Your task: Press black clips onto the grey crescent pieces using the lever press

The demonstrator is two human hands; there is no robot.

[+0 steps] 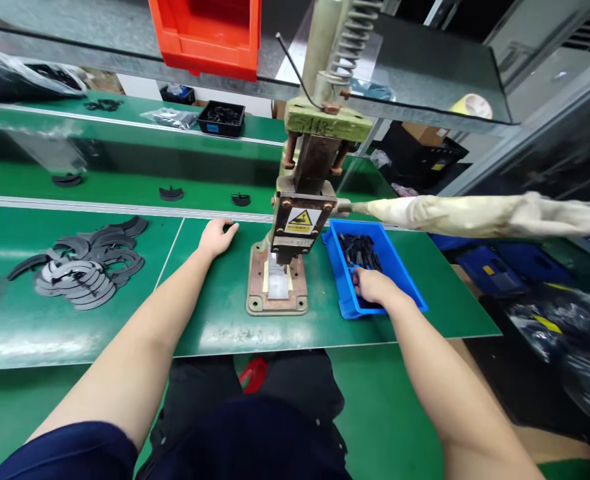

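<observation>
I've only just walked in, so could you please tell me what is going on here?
The person's right hand reaches into a blue bin of small black parts. The left hand rests on the green workbench, on the other side of the lever press, with nothing visible in it. A pile of curved grey and black pieces lies farther left.

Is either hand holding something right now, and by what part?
Left hand: nothing visible. Right hand: in the blue bin at the black parts; any hold is hidden.
</observation>
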